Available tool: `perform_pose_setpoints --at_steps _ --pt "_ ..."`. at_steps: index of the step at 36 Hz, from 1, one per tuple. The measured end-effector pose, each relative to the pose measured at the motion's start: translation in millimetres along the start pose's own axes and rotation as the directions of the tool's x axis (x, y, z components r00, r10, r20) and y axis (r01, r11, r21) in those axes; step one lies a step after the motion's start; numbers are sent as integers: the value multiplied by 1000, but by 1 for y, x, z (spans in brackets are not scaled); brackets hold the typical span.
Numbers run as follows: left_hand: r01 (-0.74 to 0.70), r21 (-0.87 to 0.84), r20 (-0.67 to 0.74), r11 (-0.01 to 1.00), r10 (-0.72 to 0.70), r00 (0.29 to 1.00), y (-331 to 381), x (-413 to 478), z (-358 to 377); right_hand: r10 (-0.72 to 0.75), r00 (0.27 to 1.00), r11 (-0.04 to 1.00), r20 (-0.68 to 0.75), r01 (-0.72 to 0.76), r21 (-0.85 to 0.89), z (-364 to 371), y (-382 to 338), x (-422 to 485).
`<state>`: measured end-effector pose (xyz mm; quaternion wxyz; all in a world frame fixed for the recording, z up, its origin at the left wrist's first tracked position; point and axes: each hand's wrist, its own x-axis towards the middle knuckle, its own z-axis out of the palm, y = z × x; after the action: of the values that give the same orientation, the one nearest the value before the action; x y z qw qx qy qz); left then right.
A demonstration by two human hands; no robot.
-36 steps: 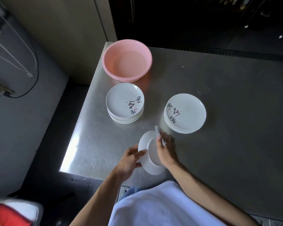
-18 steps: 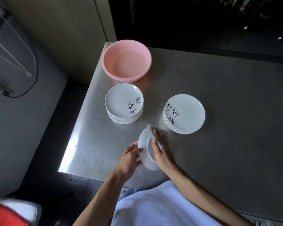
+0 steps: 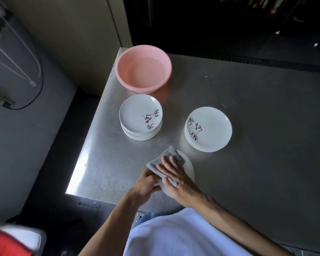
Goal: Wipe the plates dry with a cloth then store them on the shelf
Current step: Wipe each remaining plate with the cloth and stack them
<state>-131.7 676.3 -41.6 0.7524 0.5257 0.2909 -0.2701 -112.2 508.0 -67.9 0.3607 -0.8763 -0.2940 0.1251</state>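
The left hand (image 3: 146, 183) is curled on the rim of the breakable, likely slippery plate (image 3: 189, 170), the right hand (image 3: 175, 179) laid flat on the soft cloth (image 3: 167, 156).

The round plastic basin (image 3: 126, 68) is pink, the folded cloth (image 3: 167, 155) grey, the stacked round ceramic plates (image 3: 136, 111) white with black lettering (pinkish strokes too).

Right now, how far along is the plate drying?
Midway, at a guess. In hand: the left hand holds one plate while the right hand presses a grey cloth on it. The left stack and right stack sit on the table. One may already be dried, but I cannot tell which. Left: storing them all; no shelf shows.
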Motion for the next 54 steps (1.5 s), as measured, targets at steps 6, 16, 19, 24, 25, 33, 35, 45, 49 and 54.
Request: perform_pose_setpoints --at_steps 6,16,19,24,25,33,35,45,49,54 --pt "0 -185 13 983 2 1000 -3 0 3 579 811 815 -86 -578 38 -6 8 21" --pt "-12 -30 19 999 12 1000 0 -2 -3 92 993 996 -67 -91 11 -6 -11 14" --pt "15 -113 -19 993 -18 1000 -1 -1 -8 409 911 908 -51 -412 -81 -4 19 13" --pt "-19 -321 -82 947 -7 997 7 1 -12 329 944 926 -26 -328 -185 -4 19 -7" --pt "-28 -346 -92 938 -4 996 9 3 -14 258 965 946 -52 -263 -191 -7 10 -11" --pt "-18 -347 13 938 24 1000 17 5 -9 1 999 942 53 17 -334 -12 -5 -8" --pt "-24 -394 26 919 38 999 19 5 -6 -54 998 926 46 67 -371 -16 0 -1" --pt "7 -317 -72 948 -31 997 22 9 2 -215 941 946 -261 133 -297 -54 -19 14" --pt "-47 -18 -147 999 43 988 4 8 -3 315 873 948 -373 -306 84 -62 -12 26" --pt "14 -26 -176 1000 -18 984 -3 5 -8 614 745 777 -261 -514 363 -60 -7 26"
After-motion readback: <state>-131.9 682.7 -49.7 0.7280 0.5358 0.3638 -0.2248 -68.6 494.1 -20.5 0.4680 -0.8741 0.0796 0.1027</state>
